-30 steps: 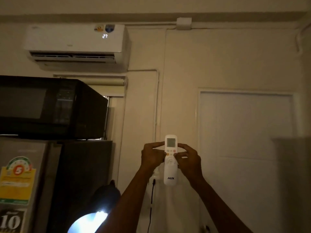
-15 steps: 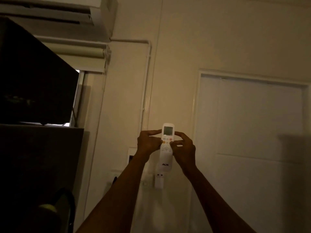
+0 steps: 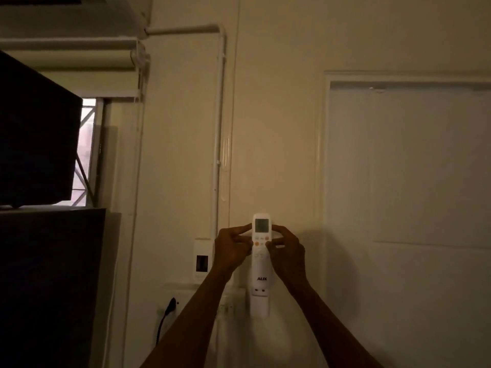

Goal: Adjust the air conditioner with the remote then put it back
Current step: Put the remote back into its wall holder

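Both my hands hold a white remote (image 3: 261, 261) upright in front of the wall. My left hand (image 3: 232, 248) grips its left side. On the other side my right hand (image 3: 285, 251) grips it with the thumb on the buttons. The remote's small screen faces me. Its lower end sits right above a white wall holder (image 3: 259, 305); I cannot tell whether they touch. Only the underside corner of the white air conditioner (image 3: 79, 14) shows at the top left.
A black microwave (image 3: 34, 134) sits on a dark fridge (image 3: 50, 282) at the left. A white door (image 3: 409, 208) fills the right. A wall switch plate (image 3: 202, 258) and a plugged-in black cable (image 3: 166, 317) are left of the holder. A conduit (image 3: 219, 128) runs down the wall.
My view has shifted down and right, so the air conditioner's display has left the frame. My hands have lowered the remote toward the wall holder while keeping the same grip.
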Tool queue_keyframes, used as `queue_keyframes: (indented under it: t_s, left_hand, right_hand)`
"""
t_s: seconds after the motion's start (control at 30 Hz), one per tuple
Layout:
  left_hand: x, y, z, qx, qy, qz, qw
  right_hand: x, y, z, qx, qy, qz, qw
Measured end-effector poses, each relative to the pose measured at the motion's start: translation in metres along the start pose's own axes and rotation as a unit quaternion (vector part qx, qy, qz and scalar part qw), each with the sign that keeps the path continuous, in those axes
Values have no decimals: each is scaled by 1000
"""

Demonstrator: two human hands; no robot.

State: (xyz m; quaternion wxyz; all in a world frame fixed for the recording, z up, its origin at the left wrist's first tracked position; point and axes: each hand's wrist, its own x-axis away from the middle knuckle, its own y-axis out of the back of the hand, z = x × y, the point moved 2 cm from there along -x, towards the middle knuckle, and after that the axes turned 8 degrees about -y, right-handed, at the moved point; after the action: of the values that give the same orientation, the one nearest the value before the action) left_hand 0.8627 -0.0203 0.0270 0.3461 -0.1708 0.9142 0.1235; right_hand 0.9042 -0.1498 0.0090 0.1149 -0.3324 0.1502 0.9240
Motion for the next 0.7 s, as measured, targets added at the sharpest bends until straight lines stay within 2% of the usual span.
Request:
queue_keyframes:
  t_s: [0.47,0.7]
  left_hand:
    - [-33,-28,81,-10,-9,-52,999]
    - [-32,-27,100,-9,-7,-38,999]
  right_hand:
    - [-27,-45,-70,-22,1,-9,1000]
    - [-18,-52,-82,3,8,-28,1000]
